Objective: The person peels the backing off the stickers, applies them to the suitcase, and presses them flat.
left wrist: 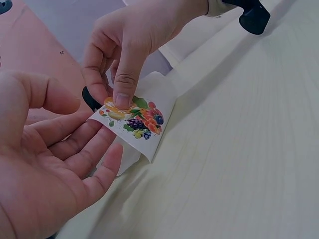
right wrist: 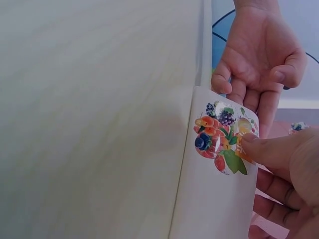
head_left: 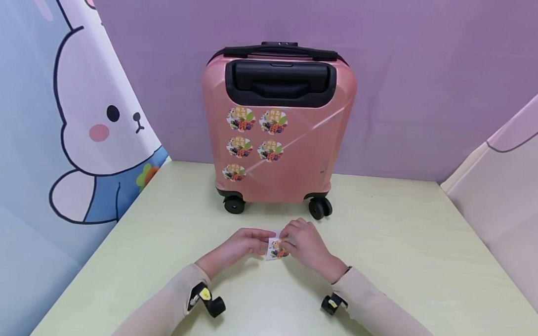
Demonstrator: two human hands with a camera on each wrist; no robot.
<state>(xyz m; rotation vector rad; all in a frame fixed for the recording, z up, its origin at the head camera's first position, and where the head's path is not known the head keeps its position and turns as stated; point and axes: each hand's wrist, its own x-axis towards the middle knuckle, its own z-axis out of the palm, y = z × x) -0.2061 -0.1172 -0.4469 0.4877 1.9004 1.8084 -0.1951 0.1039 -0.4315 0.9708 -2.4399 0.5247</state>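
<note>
Over the table in front of the suitcase, a small white sheet (head_left: 270, 254) bears a round sticker (left wrist: 144, 119) printed with colourful fruit. My right hand (head_left: 308, 244) pinches the sheet at the sticker's edge, thumb on the printed face and fingers behind. My left hand (head_left: 241, 243) is palm up, its extended fingers touching the sheet's near end from below, while its thumb stands apart from it. A pink suitcase (head_left: 302, 154) stands upright behind both hands. Several matching fruit stickers (head_left: 273, 122) sit in two columns on the left half of its face.
The suitcase rests on black wheels (head_left: 234, 205) on a pale wood-grain table (head_left: 404, 242). Behind it rises a purple backdrop (head_left: 432, 84). A cartoon rabbit panel (head_left: 89, 92) slants along the left side, and a pale panel (head_left: 504, 196) borders the right.
</note>
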